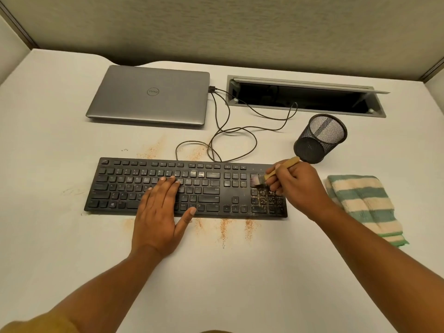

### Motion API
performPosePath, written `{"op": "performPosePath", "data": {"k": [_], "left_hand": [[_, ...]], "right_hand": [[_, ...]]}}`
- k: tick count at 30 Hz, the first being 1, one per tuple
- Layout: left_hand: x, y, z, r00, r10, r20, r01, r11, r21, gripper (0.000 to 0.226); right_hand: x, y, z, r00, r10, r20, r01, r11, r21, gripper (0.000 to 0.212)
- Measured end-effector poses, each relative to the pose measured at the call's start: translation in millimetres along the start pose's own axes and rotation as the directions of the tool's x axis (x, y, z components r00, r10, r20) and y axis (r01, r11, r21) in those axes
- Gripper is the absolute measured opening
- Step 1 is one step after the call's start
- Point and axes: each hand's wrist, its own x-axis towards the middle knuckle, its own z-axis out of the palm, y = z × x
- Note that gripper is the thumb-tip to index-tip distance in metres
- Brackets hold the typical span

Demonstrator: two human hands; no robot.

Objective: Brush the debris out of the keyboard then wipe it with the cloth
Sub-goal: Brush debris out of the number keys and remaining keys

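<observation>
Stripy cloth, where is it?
Head view: the striped cloth lies folded at the right, just past the keyboard's right end, in front of the mesh pen cup.

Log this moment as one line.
stage: brushing | right hand grips brush at numpad | left hand flat on keyboard | debris on numpad | cloth folded right of keyboard

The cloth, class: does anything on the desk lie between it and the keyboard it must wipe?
Only the person's own right hand, gripping the brush, sits between the cloth and the right end of the keyboard; the desk there shows nothing else.
</observation>
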Motion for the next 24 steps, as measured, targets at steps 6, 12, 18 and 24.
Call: {"op": "performPosePath", "data": {"k": [6, 12, 18, 24], "left_hand": [[0, 1, 0, 1.000, -0.003, 0.003, 0.003, 1.000, -0.006, 0.079], [1, 2, -2, 1.000, -0.001, 0.007, 0.001, 1.000, 0.002, 0.079], [0, 2, -2, 1.000, -0.002, 0.011, 0.002, 1.000, 0.002, 0.079], [0, 0, -2, 1.000, -0.003, 0.015, 0.003, 1.000, 0.007, 0.079]], "right_hand": [[1, -4, 5, 0.999, 0.045, 0.023, -0.045, 0.998, 0.044, 0.035], [0, -3, 8, 0.996, 0.092, -0.002, -0.091, 0.987, 0.134, 0.034], [4, -8, 7, 0.994, 0.108, 0.017, -0.109, 0.974, 0.201, 0.034], [-6, -6, 19, 0.981, 0.119, 0.151, -0.138, 0.983, 0.122, 0.036]]}}
